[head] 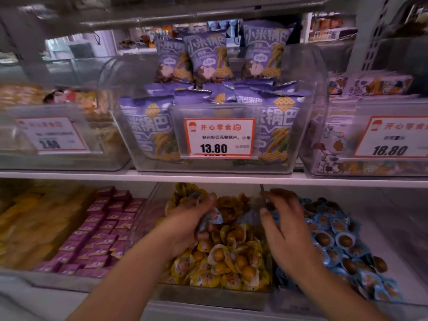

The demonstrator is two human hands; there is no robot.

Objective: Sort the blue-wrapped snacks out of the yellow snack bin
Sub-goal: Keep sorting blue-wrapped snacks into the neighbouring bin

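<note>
blue-wrapped snacks [212, 218], two or so, pinched in left grip [190, 223]; right grip [284, 225] spread.

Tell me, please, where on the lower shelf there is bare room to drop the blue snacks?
Little is bare. The yellow bin is heaped full, and the purple boxes are packed tight. The blue bin shows bare floor along its right side, beside the blue pile. The left hand holds blue snacks; the right hand hovers at the divider.

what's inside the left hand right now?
The left hand grips blue-wrapped snacks above the yellow snack bin. Its fingers cover most of them, so their count is unclear.
</note>
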